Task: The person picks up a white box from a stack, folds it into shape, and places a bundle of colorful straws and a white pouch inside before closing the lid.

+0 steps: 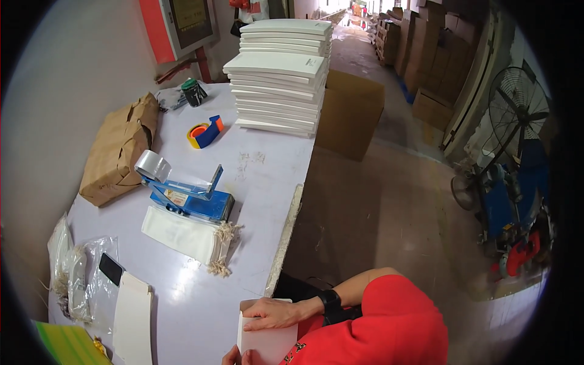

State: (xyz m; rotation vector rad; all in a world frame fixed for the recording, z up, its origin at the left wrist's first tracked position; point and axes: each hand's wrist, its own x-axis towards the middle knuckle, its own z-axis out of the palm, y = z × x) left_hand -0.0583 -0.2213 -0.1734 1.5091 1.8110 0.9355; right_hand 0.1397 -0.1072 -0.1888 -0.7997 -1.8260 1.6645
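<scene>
At the table's near edge, a flat white box (274, 344) rests close against my body. My right hand (271, 314) lies across its upper part, fingers bent over the left side and a black band on the wrist. Low in the picture, my left hand (232, 356) grips the box's lower left edge; only the fingertips show, and the rest is cut off by the frame. To the left, a long white carton piece (132, 319) lies on the table. Farther up are a folded white cloth pouch with tasselled cords (182, 235) and a blue tape dispenser (193, 201).
A tall stack of white boxes (277, 91) stands at the table's far end. Along the wall sit a brown paper parcel (118, 152), a phone (111, 269) and plastic bags (78, 283). A hand tape cutter (205, 132) lies mid-table. A fan (517, 109) stands right.
</scene>
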